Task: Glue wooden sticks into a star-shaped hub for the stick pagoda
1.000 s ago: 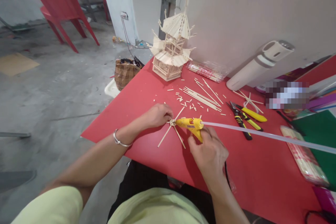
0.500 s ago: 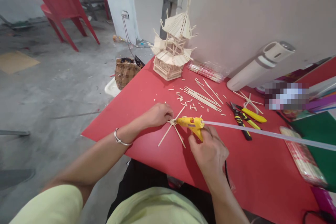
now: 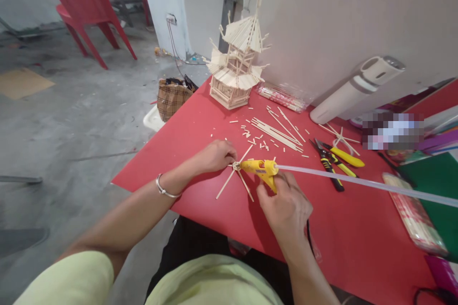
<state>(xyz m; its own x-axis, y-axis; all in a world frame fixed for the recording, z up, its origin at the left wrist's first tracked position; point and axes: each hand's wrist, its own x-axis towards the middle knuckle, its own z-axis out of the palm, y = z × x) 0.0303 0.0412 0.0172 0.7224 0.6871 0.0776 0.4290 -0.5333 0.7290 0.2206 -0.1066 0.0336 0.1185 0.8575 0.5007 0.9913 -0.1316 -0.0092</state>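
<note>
My right hand (image 3: pixel 286 202) is wrapped around the handle of a yellow hot glue gun (image 3: pixel 260 167), with a long clear glue stick (image 3: pixel 343 178) running out of its back. The gun's nozzle is at the hub of a star-shaped frame of thin wooden sticks (image 3: pixel 225 186) lying on the red table. On the frame's left side, my left hand (image 3: pixel 217 156) is closed, its fingertips pinched at one stick close to the hub. That stick is largely hidden by the fingers.
Loose sticks (image 3: pixel 275 133) and cut bits lie beyond the frame on the table (image 3: pixel 358 238). A wooden stick pagoda (image 3: pixel 234 71) stands at the back. Pliers (image 3: pixel 331 169), a second stick star (image 3: pixel 339 138), a white flask (image 3: pixel 350 93) and packed sticks (image 3: pixel 415 214) are at the right.
The view has shifted very slightly. Both hands, the glue gun and the stick frame keep the same positions relative to one another.
</note>
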